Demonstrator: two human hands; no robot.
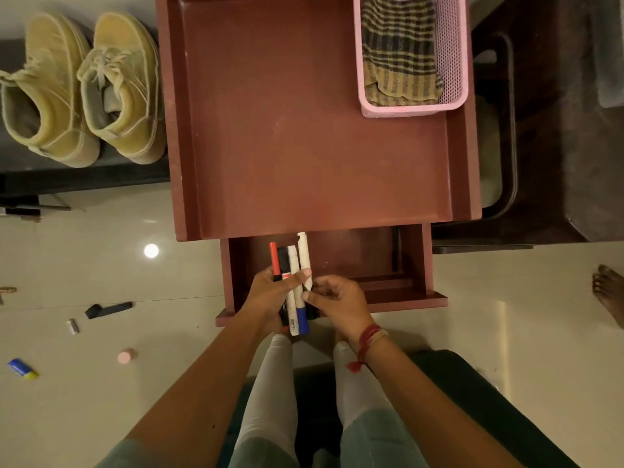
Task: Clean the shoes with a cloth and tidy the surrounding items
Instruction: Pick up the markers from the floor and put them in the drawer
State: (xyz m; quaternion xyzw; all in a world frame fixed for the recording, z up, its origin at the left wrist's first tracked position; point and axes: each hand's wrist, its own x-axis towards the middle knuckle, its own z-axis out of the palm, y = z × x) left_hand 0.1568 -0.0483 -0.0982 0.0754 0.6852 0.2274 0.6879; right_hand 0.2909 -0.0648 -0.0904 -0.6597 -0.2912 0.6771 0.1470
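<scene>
My left hand [270, 293] grips a bundle of several markers [294, 265] over the open reddish-brown drawer [415, 265]. My right hand [337, 298] sits just right of the bundle, fingers curled, its fingertips pinching the markers' lower ends. A pair of yellow shoes [84, 89] stands on a dark shelf at the upper left. The checked cloth [400, 52] lies folded in a pink mesh basket [412, 108] at the back right of the red table top [287, 130].
Small items lie scattered on the pale floor at left: a black piece [108, 309], a small metal piece [72, 326], a pink round thing [126, 356], a blue-and-yellow tube [23, 369]. A bare foot [609, 292] shows at the right edge. Dark furniture stands at right.
</scene>
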